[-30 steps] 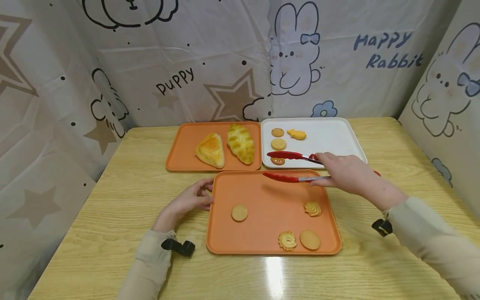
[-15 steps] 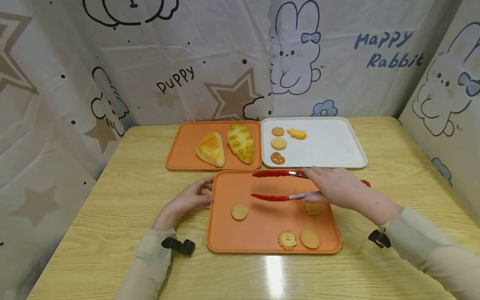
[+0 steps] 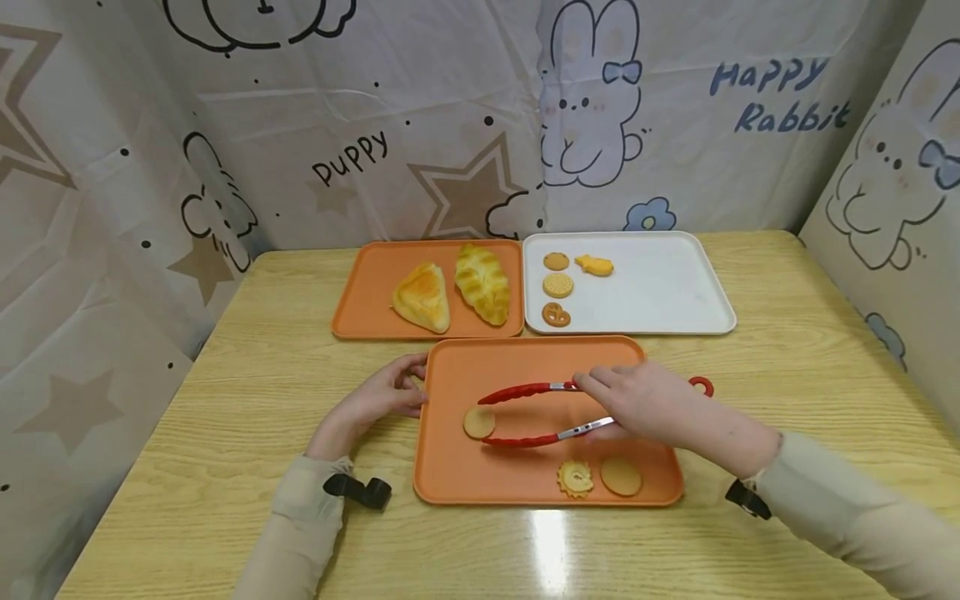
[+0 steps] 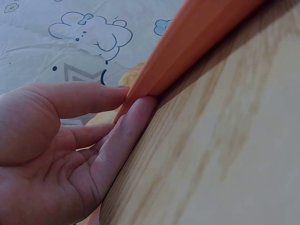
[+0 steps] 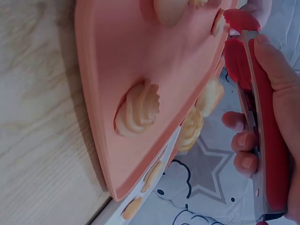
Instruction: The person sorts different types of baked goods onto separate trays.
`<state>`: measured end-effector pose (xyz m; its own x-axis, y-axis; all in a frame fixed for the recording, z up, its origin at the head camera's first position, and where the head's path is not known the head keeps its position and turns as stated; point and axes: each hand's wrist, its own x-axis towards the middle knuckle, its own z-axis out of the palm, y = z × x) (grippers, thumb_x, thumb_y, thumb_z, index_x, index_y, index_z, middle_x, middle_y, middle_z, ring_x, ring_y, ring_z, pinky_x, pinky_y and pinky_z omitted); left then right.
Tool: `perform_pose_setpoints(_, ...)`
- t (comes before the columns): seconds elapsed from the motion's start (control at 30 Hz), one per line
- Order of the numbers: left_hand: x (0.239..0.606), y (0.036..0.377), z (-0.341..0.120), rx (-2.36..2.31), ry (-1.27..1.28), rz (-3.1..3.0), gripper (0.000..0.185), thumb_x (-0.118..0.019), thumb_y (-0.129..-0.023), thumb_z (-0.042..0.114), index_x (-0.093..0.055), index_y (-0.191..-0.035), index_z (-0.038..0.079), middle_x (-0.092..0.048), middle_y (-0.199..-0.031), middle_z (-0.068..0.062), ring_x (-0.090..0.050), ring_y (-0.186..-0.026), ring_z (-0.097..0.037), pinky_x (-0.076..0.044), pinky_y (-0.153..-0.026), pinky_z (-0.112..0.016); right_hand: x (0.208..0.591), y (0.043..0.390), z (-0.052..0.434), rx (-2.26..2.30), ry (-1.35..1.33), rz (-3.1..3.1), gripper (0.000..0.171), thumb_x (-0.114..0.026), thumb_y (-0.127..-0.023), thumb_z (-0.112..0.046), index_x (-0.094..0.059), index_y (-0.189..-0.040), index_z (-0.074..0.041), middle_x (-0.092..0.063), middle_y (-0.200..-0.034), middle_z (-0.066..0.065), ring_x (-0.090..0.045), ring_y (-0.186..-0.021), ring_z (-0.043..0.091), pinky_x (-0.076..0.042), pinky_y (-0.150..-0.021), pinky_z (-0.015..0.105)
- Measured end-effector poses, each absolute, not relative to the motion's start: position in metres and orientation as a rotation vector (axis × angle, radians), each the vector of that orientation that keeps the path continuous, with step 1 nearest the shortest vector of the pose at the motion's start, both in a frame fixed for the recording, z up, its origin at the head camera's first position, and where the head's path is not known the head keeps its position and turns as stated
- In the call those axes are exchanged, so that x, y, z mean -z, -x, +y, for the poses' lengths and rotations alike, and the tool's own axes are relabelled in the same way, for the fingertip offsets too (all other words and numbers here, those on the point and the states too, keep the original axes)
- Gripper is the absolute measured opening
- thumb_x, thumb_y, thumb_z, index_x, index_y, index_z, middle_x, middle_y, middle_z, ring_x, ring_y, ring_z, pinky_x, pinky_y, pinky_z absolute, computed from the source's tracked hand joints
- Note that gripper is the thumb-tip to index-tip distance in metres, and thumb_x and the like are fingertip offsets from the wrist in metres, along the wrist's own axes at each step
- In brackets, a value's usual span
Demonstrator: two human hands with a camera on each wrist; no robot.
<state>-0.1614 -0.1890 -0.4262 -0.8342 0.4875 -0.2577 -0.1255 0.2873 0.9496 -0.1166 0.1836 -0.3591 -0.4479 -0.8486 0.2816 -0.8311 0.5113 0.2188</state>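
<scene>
The right hand has swung the tongs back from the white tray and down over the near tray; the left hand hasn't budged. Now the red tips sit spread on either side of the plain biscuit, on the tray's left part, one tip beyond it and one nearer, not yet pinching. The right grip is clenched round the tongs' arms near the hinge end, fingers curled over the red handle. The left grip is released, straight fingers pressing the tray's rim to steady it. That biscuit looks thin, light and rigid, likely brittle at the edge. Best taken across its width with a gentle squeeze, since the tips may slide on a flat disc. Swirl cookie lies beneath the right hand.
</scene>
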Motion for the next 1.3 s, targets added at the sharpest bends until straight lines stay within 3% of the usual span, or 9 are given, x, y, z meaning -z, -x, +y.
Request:
perform_pose_setpoints(0.4,0.427,0.161,-0.189,-1.585,-0.326,2.06,0.065,-0.054,-0.087,0.003,-0.021,-0.143,0.003,-0.035,-0.117,-0.017,-0.052,-0.084,-0.017,-0.055,-0.074,-0.036,0.362,0.115,0.168,0.11,-1.405,-2.542,0.058,-0.064,-0.076,-0.053,-0.054,-0.107,-0.004,-0.055,-0.08,0.002,-0.051,-0.055,0.014,-0.041,-0.044,0.022)
perform_pose_setpoints(0.7,0.428,0.161,-0.19,-1.584,-0.321,2.061,0.065,-0.054,-0.086,0.002,-0.021,-0.143,0.003,-0.035,-0.117,-0.017,-0.053,-0.084,-0.017,-0.055,-0.073,-0.035,0.362,0.119,0.167,-0.036,-1.374,-2.706,0.047,-0.063,-0.079,-0.048,-0.053,-0.098,-0.007,-0.052,-0.073,-0.002,-0.05,-0.052,0.011,-0.038,-0.042,0.02)
perform_pose_setpoints(0.93,0.426,0.16,-0.189,-1.581,-0.32,2.066,0.065,-0.054,-0.088,0.003,-0.021,-0.143,0.004,-0.035,-0.118,-0.017,-0.052,-0.085,-0.018,-0.055,-0.074,-0.036,0.361,0.124,0.17,-0.293,-1.229,-2.963,0.039,-0.059,-0.082,-0.049,-0.054,-0.093,-0.011,-0.047,-0.069,-0.01,-0.043,-0.051,0.005,-0.038,-0.047,0.019)
perform_pose_setpoints(1.1,0.425,0.16,-0.189,-1.574,-0.33,2.07,0.065,-0.054,-0.087,0.003,-0.021,-0.143,0.004,-0.034,-0.119,-0.018,-0.052,-0.085,-0.018,-0.055,-0.075,-0.037,0.361,0.13,0.174,-0.42,-1.125,-3.072,0.037,-0.056,-0.084,-0.05,-0.051,-0.086,-0.013,-0.044,-0.061,-0.008,-0.041,-0.051,0.006,-0.036,-0.047,0.02)
perform_pose_setpoints(1.3,0.425,0.16,-0.189,-1.58,-0.333,2.064,0.065,-0.054,-0.088,0.003,-0.021,-0.143,0.003,-0.033,-0.118,-0.019,-0.051,-0.084,-0.018,-0.054,-0.075,-0.037,0.362,0.137,0.181,-0.46,-1.02,-3.108,0.033,-0.056,-0.085,-0.047,-0.05,-0.087,-0.014,-0.045,-0.064,-0.006,-0.043,-0.056,0.008,-0.037,-0.052,0.022)
